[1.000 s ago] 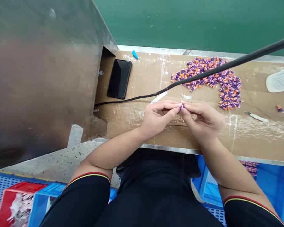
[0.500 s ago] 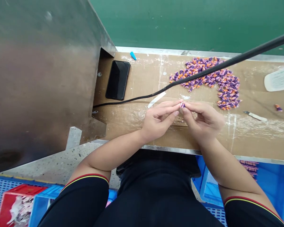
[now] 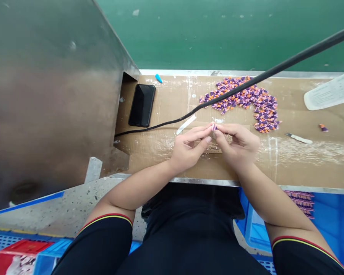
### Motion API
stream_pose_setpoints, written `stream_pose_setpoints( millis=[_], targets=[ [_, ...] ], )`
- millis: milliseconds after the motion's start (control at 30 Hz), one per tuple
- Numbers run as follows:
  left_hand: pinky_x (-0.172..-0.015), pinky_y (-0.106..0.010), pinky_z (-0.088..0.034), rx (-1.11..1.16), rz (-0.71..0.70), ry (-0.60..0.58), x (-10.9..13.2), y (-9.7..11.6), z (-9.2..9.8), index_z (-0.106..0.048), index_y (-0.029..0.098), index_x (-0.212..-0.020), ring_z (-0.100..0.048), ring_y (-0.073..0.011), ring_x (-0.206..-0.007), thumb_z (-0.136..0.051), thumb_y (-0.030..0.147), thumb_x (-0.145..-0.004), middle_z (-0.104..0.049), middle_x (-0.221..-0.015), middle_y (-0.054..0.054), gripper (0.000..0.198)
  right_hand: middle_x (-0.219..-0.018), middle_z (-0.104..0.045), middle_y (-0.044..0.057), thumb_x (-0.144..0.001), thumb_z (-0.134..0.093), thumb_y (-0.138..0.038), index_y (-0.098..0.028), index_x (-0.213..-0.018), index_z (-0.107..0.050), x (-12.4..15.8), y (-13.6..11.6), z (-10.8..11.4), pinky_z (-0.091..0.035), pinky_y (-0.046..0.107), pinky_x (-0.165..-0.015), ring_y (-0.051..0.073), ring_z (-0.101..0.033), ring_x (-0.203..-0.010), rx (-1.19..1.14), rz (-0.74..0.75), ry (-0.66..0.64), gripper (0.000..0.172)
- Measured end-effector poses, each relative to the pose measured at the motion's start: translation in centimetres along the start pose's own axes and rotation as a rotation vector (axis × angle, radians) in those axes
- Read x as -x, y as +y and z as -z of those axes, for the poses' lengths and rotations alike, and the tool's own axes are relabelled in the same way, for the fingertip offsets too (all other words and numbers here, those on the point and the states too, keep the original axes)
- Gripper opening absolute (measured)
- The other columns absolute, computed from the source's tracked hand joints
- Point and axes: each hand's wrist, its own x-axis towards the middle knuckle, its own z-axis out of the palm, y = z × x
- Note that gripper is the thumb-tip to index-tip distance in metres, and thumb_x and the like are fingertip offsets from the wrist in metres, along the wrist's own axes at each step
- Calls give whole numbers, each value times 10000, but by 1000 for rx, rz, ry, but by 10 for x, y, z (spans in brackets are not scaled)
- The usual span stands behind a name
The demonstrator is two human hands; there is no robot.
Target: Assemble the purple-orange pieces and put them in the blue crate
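My left hand (image 3: 189, 147) and my right hand (image 3: 236, 143) meet fingertip to fingertip over the cardboard-covered table (image 3: 304, 160). Both pinch one small purple and white piece (image 3: 213, 126) between thumbs and forefingers. Behind the hands lies a curved heap of several small purple and orange pieces (image 3: 246, 99). A white strip (image 3: 185, 125) lies on the table just left of my left fingertips.
A black phone (image 3: 141, 105) lies at the left by a large metal housing (image 3: 51, 95). A black cable (image 3: 246, 82) crosses above the heap. A small knife (image 3: 298, 138), a stray piece (image 3: 322, 128) and a white card (image 3: 329, 93) lie right. Blue crates (image 3: 318, 225) stand below the table edge.
The view has shifted, so everything sits slightly lower and further left in the frame. My hands stay together on the small piece with only slight finger movement.
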Motion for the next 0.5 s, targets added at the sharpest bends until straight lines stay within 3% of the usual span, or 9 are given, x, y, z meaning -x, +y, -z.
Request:
stream_pose_setpoints(
  millis=[67,133,233,367,500],
  targets=[
    [-1238,-415,-634,-4,20,-27,0,-1,1,-812,334,-1387,-758,-251,-1396,-786,244,-1046,-789,-1443,-77,354,-1009,-890,23,-1006,-811,-240,-273,-1065,-854,-3,0,0,-712,370,-859,215,-866,-918,8,-6,8,80],
    [-1134,-379,-688,-6,26,-50,0,-3,1,-786,328,-1438,-764,-259,-1386,-793,300,-1047,-755,-1503,-96,391,-978,-884,11,-997,-808,-216,-267,-1059,-856,-7,0,4,-696,333,-815,194,-855,-878,-17,-15,-13,94],
    [-925,-305,-722,-20,11,-39,1,-6,2,-729,338,-1518,-804,-242,-1285,-805,344,-1040,-714,-1568,-117,484,-979,-877,-1,-990,-809,-200,-273,-1078,-855,-6,1,31,-676,284,-783,156,-833,-845,-27,-61,-27,124],
    [-868,-286,-704,-50,-3,36,1,-4,5,-785,338,-1440,-818,-205,-1168,-826,324,-1024,-790,-1456,-92,418,-972,-855,30,-944,-869,-339,-255,-1057,-841,25,10,111,-676,305,-741,173,-808,-812,198,-256,178,144],
    [-748,-228,-653,-75,1,78,-4,2,8,-845,314,-1324,-802,-164,-1053,-833,260,-1002,-838,-1335,-61,327,-892,-782,14,-843,-929,-476,-240,-956,-786,101,17,213,-690,370,-783,198,-764,-794,445,-489,516,298]
  ],
)
